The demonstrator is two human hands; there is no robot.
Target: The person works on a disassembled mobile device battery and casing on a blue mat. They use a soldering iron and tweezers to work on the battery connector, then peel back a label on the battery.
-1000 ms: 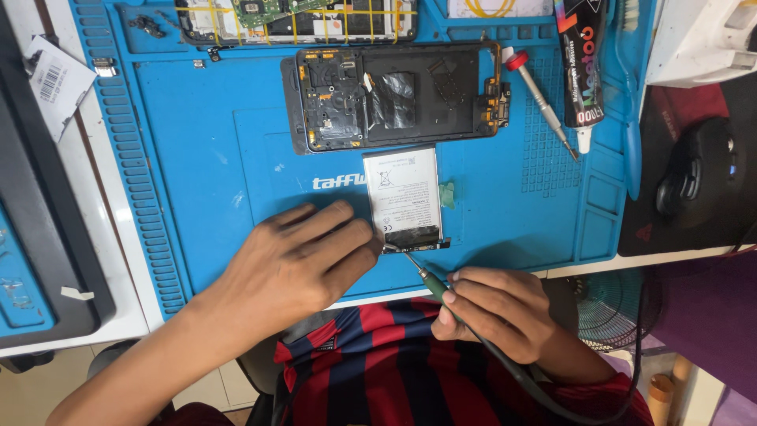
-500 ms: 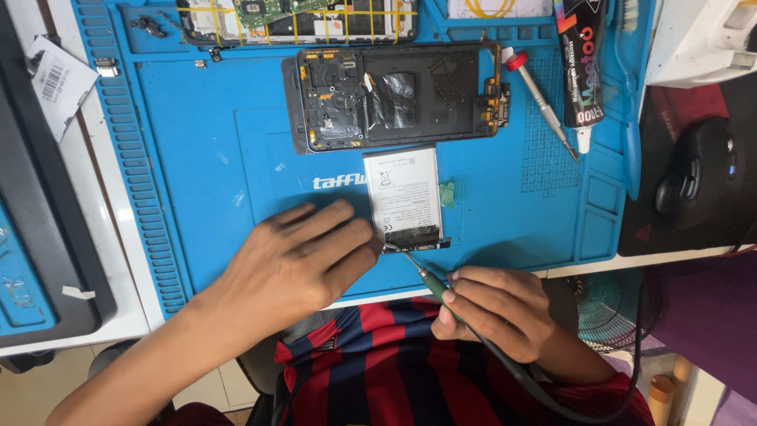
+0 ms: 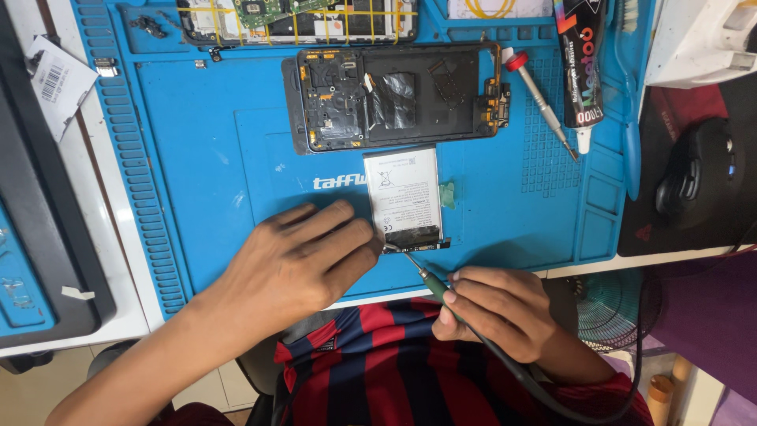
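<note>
White battery [image 3: 402,193] pinned under the flat, open left hand [image 3: 303,256]; right hand [image 3: 497,312] grips the soldering iron [image 3: 432,285].

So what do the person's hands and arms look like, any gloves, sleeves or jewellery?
Both are bare: the left hand and right hand wear no gloves, rings or watch. No sleeves reach the forearms. The only clothing in view is a red and navy striped shirt at the torso.
</note>
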